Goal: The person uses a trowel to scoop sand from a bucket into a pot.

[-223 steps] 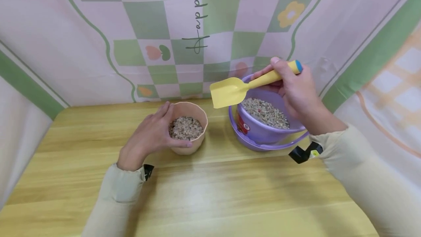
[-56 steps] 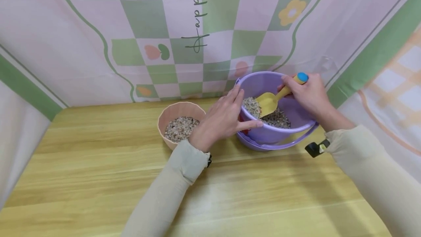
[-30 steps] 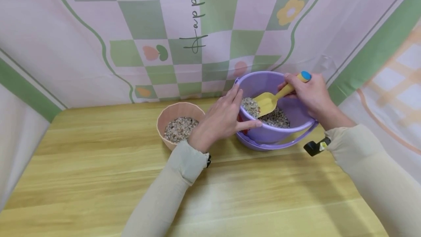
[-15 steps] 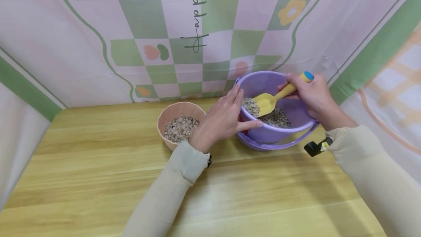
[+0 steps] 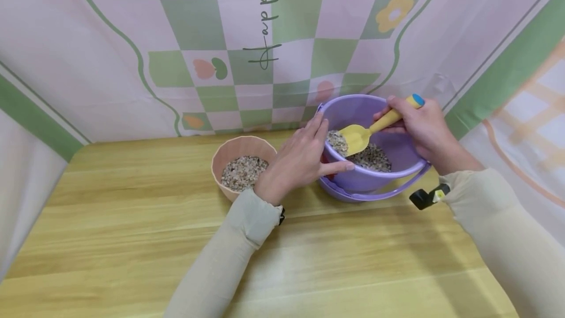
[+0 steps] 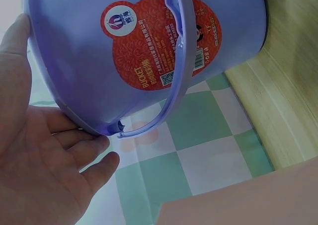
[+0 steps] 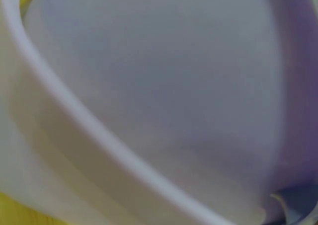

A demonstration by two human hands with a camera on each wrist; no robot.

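Observation:
A purple bucket (image 5: 368,180) of small mixed gravel (image 5: 372,158) stands at the right, its handle hanging low. My right hand (image 5: 423,126) grips the handle of a yellow toy shovel (image 5: 356,139). The shovel's blade sits in the gravel, near the bucket's left wall. My left hand (image 5: 300,153) rests at the bucket's left rim, thumb along the outside and fingers fairly straight; the left wrist view shows its fingertips (image 6: 102,144) at the rim. Left of it, partly covered by that hand, is a peach bowl (image 5: 225,153) of similar gravel. The right wrist view has only the bucket's inner wall (image 7: 164,86), blurred.
Everything stands on a wooden table (image 5: 132,239). A checked cloth (image 5: 194,23) printed with "Happy" hangs right behind the bowl and bucket, and more cloth (image 5: 525,107) drapes at the right side.
Over the longer span, my left hand has gone from the bowl to the bucket's rim, and the shovel has come down into the gravel. In the last second the shovel handle shifts slightly rightward.

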